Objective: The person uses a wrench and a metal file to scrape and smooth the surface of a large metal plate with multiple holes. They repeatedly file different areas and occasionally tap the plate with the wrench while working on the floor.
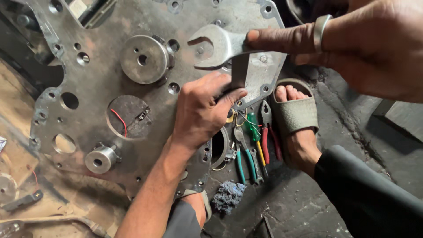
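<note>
I'm looking straight down at a big grey metal plate full of holes, lying on the floor. My right hand, coming in from the upper right, has its grip pinched on the shank of an open-ended wrench, forefinger stretched flat along it. The wrench runs nearly level across the view, open mouth pointing left, the mouth sitting over the plate's upper right corner beside a round steel boss. So the head lies left of my right grip.

My left hand is below it, fingers curled tight around a flat metal bar that rises toward the wrench; the two tools cross just under the head. The left is the nearer hand to the plate. Pliers and screwdrivers lie by a sandalled foot.
</note>
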